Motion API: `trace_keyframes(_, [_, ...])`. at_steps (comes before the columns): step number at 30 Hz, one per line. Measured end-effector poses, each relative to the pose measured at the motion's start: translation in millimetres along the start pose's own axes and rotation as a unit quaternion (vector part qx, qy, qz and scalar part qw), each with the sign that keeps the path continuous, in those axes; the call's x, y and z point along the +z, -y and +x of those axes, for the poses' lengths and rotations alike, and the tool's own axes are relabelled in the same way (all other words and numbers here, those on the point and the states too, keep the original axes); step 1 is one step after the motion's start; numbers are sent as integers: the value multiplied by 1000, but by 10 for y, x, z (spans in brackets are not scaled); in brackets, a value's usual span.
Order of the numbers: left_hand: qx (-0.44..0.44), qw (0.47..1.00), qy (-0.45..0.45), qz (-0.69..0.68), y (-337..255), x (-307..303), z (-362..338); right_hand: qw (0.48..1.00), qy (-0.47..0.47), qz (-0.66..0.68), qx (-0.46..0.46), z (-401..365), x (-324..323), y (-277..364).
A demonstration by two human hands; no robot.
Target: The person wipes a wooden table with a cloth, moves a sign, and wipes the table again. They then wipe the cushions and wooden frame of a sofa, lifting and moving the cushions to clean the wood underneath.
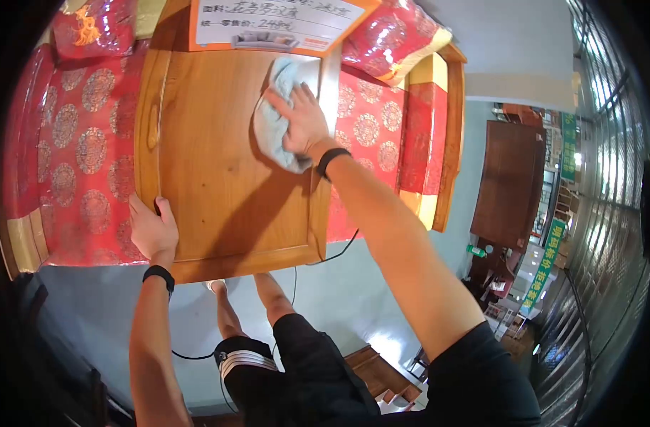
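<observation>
A light blue-grey cloth (272, 128) lies bunched on the top of a wooden table (218, 164), towards its right side. My right hand (307, 121) presses down on this cloth and grips part of it, thumb and fingers partly spread over the folds. At the table's near left edge, my left hand (154, 229) holds the wooden rim, with its thumb on the upper side; the undersides of its fingers are hidden. Each wrist wears a dark band.
A price sign (275, 25) with an orange border stands at the table's far end. Red patterned seats (90, 149) in clear plastic flank the table, with red cushions (389, 39) farther back. A black cable (339, 250) runs across the floor. Brown furniture (506, 181) stands at right.
</observation>
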State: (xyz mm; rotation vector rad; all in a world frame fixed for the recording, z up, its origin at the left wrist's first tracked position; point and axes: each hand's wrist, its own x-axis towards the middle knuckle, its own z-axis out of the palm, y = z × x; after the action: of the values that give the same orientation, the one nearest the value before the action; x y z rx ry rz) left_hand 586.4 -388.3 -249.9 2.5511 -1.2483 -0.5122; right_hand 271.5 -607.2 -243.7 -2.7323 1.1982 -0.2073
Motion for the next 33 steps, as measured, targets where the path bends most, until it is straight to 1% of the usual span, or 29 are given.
trace_keyframes(2, [4,1000,-16,8,39,24,25,999,-20,17,-39,317,-66,-200])
trace_keyframes(4, [-16,999,40,9,68,25,43,995,-52,38,-73,534,-32,-366])
trace_keyframes(6, [-19,999,30,0,50,44,61,996,-28,39,-81,613,-85,-441])
trace_keyframes(7, [-14,1000,22,-10,56,48,50,995,-32,42,-86,643,-83,-445])
trace_keyframes(9, [-12,1000,16,-15,60,23,41,994,-22,46,-92,658,-79,-473])
trace_keyframes(11, [-17,999,31,-12,59,21,38,995,-1,36,-94,660,-93,-502])
trace_keyframes(14, [-3,1000,12,-6,53,21,31,995,-4,33,-98,666,-82,-508])
trace_keyframes(16, [-5,1000,20,-5,51,8,40,996,0,20,-92,661,-58,-505])
trace_keyframes(18, [-4,1000,28,-3,69,25,36,997,-14,28,-75,646,-37,-497])
trace_keyframes(19, [5,1000,10,3,82,45,36,997,-42,8,-70,645,-3,-509])
trace_keyframes(20, [15,1000,-9,9,67,49,35,997,-42,9,-65,619,33,-484])
trace_keyframes(21, [5,1000,7,8,65,42,36,996,-74,-25,37,576,74,-452])
trace_keyframes(22, [10,1000,9,11,60,38,42,983,-106,-59,140,527,117,-415])
trace_keyframes(23, [4,1000,9,18,59,44,42,967,-123,-59,217,518,94,-326])
trace_keyframes(24, [-2,1000,10,24,64,53,29,945,-204,-117,226,464,153,-264])
trace_keyframes(26, [10,1000,2,22,77,64,31,912,-194,-100,347,352,227,-84])
trace_keyframes(27, [12,1000,-10,18,65,61,30,909,-193,-105,355,260,247,22])
trace_keyframes(28, [19,1000,-4,16,60,50,27,909,-181,-111,359,153,263,136])
trace_keyframes(30, [-19,999,17,40,41,40,23,905,-167,-125,370,-110,257,387])
trace_keyframes(31, [-1,999,-5,32,90,87,27,909,-142,-95,380,-277,229,553])
trace_keyframes(33, [0,1000,-1,25,97,70,9,911,-91,-34,400,-609,125,896])
